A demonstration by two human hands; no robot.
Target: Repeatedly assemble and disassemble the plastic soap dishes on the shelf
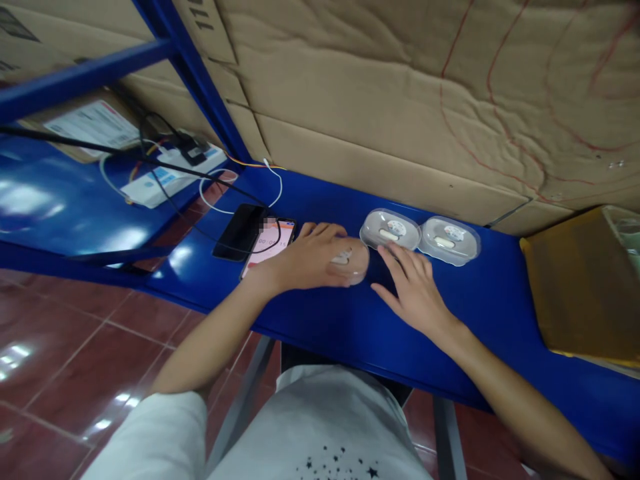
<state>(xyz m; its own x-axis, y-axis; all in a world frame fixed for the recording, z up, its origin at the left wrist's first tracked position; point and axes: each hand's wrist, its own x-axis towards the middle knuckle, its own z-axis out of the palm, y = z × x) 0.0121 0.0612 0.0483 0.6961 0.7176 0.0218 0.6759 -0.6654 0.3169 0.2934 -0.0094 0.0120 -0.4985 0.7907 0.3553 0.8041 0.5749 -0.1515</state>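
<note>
My left hand [315, 259] is wrapped over a small rounded clear case with a beige face [356, 260], thumb along its near side and fingers along its far side. The case lies at the blue tabletop. My right hand [413, 287] holds nothing; its fingers are apart, and the fingertips reach the near edge of a clear plastic container [373, 227]. Inside that container are a small white piece and a round printed label. A second, similar clear container [463, 243] sits just right of it.
Left of my left hand lie a phone with a lit screen [285, 233] and a dark phone [240, 233], with a black cable across them. A power strip [150, 187] is farther left. A taped box [585, 287] stands at right; large cardboard [350, 87] rises behind.
</note>
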